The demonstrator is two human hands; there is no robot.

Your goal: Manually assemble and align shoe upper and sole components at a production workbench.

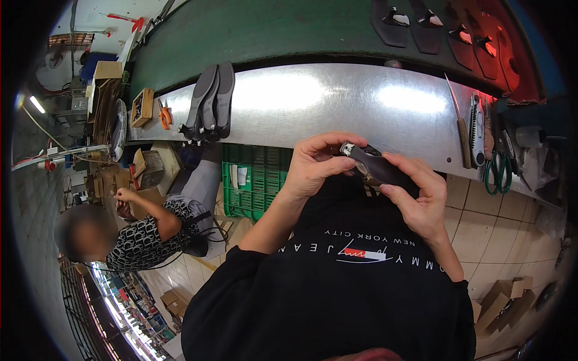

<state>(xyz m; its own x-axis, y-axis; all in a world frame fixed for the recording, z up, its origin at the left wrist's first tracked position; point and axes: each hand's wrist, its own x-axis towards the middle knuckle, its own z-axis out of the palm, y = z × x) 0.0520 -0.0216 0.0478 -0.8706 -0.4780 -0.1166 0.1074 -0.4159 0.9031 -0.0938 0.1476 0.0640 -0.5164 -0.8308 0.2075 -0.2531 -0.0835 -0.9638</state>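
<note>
Close to my chest, past the near edge of the metal bench, I hold a dark shoe sole [388,171] with a small shiny light piece at one end. My left hand [316,163] pinches that end between thumb and fingers. My right hand [416,191] grips the broader dark part, thumb underneath and fingers on top. A bunch of similar dark grey soles [212,99] lies on the bench to the left, their heel ends toward me. Part of the held piece is hidden by my fingers.
Orange-handled pliers [165,115] and a wooden box [142,107] are at left. An awl-like tool [463,135], a utility knife [477,135] and green scissors [498,173] lie right. More soles [391,24] rest on the green belt [271,30]. A green crate [256,180] stands below; a co-worker [150,231] sits left.
</note>
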